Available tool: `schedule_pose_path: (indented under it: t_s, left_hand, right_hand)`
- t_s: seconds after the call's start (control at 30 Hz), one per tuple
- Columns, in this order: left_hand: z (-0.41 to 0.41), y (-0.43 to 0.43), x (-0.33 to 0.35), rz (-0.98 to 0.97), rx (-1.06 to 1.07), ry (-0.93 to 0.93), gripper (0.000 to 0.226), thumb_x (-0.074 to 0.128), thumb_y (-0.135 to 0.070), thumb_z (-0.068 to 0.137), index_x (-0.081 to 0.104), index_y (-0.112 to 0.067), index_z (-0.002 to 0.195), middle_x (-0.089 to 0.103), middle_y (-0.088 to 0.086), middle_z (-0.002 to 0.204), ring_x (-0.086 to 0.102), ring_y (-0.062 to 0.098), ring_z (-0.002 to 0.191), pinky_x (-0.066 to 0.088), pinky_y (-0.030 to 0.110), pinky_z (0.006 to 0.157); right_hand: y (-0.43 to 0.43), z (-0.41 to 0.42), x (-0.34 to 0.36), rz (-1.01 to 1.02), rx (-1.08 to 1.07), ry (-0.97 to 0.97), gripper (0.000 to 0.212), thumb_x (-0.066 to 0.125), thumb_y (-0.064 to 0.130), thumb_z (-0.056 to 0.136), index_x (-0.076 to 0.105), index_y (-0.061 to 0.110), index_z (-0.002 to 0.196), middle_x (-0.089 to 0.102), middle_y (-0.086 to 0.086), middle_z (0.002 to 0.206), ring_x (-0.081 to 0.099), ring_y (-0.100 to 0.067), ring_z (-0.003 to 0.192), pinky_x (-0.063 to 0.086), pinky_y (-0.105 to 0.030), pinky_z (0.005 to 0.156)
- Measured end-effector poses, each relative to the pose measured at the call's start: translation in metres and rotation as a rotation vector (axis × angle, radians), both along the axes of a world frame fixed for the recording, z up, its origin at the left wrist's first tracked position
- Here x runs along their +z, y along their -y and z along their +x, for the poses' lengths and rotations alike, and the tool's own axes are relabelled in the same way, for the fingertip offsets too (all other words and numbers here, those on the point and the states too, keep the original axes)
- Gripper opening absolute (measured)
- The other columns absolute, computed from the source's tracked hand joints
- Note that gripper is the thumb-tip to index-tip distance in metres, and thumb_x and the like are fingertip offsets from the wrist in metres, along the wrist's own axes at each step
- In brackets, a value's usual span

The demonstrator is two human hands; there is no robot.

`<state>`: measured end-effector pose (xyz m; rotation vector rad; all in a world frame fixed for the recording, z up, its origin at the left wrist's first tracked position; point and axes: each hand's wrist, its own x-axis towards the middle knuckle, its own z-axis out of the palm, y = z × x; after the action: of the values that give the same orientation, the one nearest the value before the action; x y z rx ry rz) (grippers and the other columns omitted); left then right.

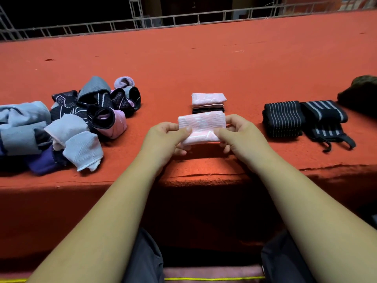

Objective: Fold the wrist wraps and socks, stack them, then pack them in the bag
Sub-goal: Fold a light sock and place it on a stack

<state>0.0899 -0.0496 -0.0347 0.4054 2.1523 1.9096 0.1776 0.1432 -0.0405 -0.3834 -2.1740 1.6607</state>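
The folded pink sock [202, 127] is held just above the red carpeted ledge [204, 58], close to its front lip [204, 177]. The left hand [165, 135] pinches its left end and the right hand [238, 133] its right end, thumbs on top and fingers curled beneath, so both hands are clamped on it. Gripping both ends probably keeps the fold from springing open while it is carried. Just behind it is the small stack of folded socks [208, 102], pink on top of black, which looks like the place to set it down. Well to the left sprawls the pile of unfolded socks [81, 119], kept apart from the finished work. To the right lie the striped wrist wraps: a folded block [283, 119] and, touching it, a looser wrap [326, 121] whose loops trail toward the front. A dark bundle [361, 92] at the far right may be the bag; I cannot tell. Bare carpet flanks the stack and runs back to the metal railing [183, 19]. The lip drops away under the wrists, so the safe move is forward.
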Motion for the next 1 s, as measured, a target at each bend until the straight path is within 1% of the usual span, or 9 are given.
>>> schedule_pose_path:
  t_s: [0.13, 0.27, 0.33, 0.5, 0.57, 0.7, 0.8, 0.9, 1.0]
  left_hand:
    - [-0.008, -0.003, -0.004, 0.1, -0.031, 0.008, 0.032, 0.074, 0.002, 0.093, 0.051, -0.011, 0.111, 0.066, 0.01, 0.094, 0.071, 0.025, 0.078, 0.063, 0.035, 0.072]
    - [-0.014, -0.008, -0.008, 0.018, -0.057, -0.118, 0.018, 0.072, 0.003, 0.095, 0.064, -0.013, 0.095, 0.067, 0.006, 0.088, 0.069, 0.016, 0.071, 0.061, 0.029, 0.066]
    - [-0.016, -0.012, -0.009, -0.019, -0.023, -0.116, 0.013, 0.07, 0.0, 0.097, 0.071, -0.013, 0.098, 0.072, 0.009, 0.092, 0.069, 0.015, 0.071, 0.057, 0.024, 0.061]
    - [-0.027, -0.02, -0.013, -0.033, 0.012, -0.086, 0.023, 0.066, 0.0, 0.099, 0.079, -0.019, 0.103, 0.077, 0.019, 0.107, 0.069, 0.017, 0.077, 0.053, 0.017, 0.06]
    - [-0.03, -0.022, -0.013, -0.018, 0.018, -0.047, 0.024, 0.064, 0.001, 0.099, 0.078, -0.018, 0.105, 0.076, 0.021, 0.11, 0.069, 0.013, 0.072, 0.05, 0.014, 0.054]
    - [-0.041, -0.032, -0.014, -0.03, 0.054, -0.057, 0.017, 0.067, 0.002, 0.097, 0.068, -0.015, 0.098, 0.076, 0.025, 0.108, 0.07, 0.011, 0.064, 0.047, 0.015, 0.049]
    - [-0.051, -0.042, -0.015, -0.056, 0.089, -0.089, 0.019, 0.072, -0.002, 0.095, 0.058, -0.015, 0.097, 0.076, 0.022, 0.105, 0.073, 0.017, 0.066, 0.047, 0.019, 0.048]
    - [-0.058, -0.05, -0.012, -0.048, 0.106, -0.13, 0.023, 0.077, -0.004, 0.092, 0.057, -0.017, 0.093, 0.076, 0.015, 0.102, 0.078, 0.021, 0.073, 0.054, 0.03, 0.063]
    - [-0.063, -0.055, -0.007, -0.111, 0.106, -0.2, 0.017, 0.078, -0.008, 0.091, 0.063, -0.015, 0.089, 0.077, 0.005, 0.083, 0.077, 0.017, 0.072, 0.051, 0.03, 0.06]
  right_hand:
    - [-0.001, -0.005, -0.004, -0.06, -0.105, -0.01, 0.024, 0.072, 0.012, 0.097, 0.056, 0.013, 0.113, 0.068, -0.011, 0.084, 0.059, -0.007, 0.048, 0.043, -0.024, 0.044]
    - [-0.006, -0.013, -0.007, -0.01, -0.145, -0.047, 0.032, 0.074, 0.011, 0.093, 0.047, 0.022, 0.106, 0.066, -0.011, 0.085, 0.063, -0.008, 0.05, 0.045, -0.023, 0.043]
    - [-0.007, -0.019, -0.009, 0.033, -0.141, -0.026, 0.029, 0.07, 0.008, 0.09, 0.049, 0.023, 0.104, 0.068, -0.008, 0.087, 0.068, -0.012, 0.055, 0.05, -0.026, 0.049]
    - [-0.013, -0.032, -0.014, 0.118, -0.139, 0.021, 0.021, 0.068, 0.021, 0.078, 0.06, 0.028, 0.096, 0.076, 0.003, 0.094, 0.076, -0.024, 0.086, 0.061, -0.045, 0.084]
    - [-0.018, -0.038, -0.015, 0.134, -0.168, 0.026, 0.015, 0.072, 0.017, 0.085, 0.064, 0.025, 0.095, 0.077, 0.003, 0.092, 0.076, -0.021, 0.086, 0.06, -0.04, 0.081]
    - [-0.029, -0.048, -0.014, 0.082, -0.194, 0.033, 0.008, 0.074, 0.013, 0.091, 0.069, 0.017, 0.095, 0.079, -0.002, 0.083, 0.077, -0.018, 0.077, 0.053, -0.026, 0.062]
    - [-0.036, -0.053, -0.012, 0.058, -0.213, 0.05, 0.006, 0.073, 0.013, 0.092, 0.07, 0.017, 0.095, 0.079, 0.0, 0.082, 0.078, -0.011, 0.075, 0.055, -0.029, 0.063]
    - [-0.043, -0.058, -0.008, 0.026, -0.225, 0.044, 0.01, 0.071, 0.011, 0.092, 0.073, 0.02, 0.098, 0.079, 0.003, 0.083, 0.079, -0.01, 0.076, 0.054, -0.028, 0.061]
    - [-0.05, -0.064, -0.004, 0.031, -0.239, 0.016, 0.017, 0.069, 0.01, 0.092, 0.075, 0.024, 0.099, 0.08, 0.005, 0.084, 0.078, -0.011, 0.078, 0.061, -0.034, 0.072]
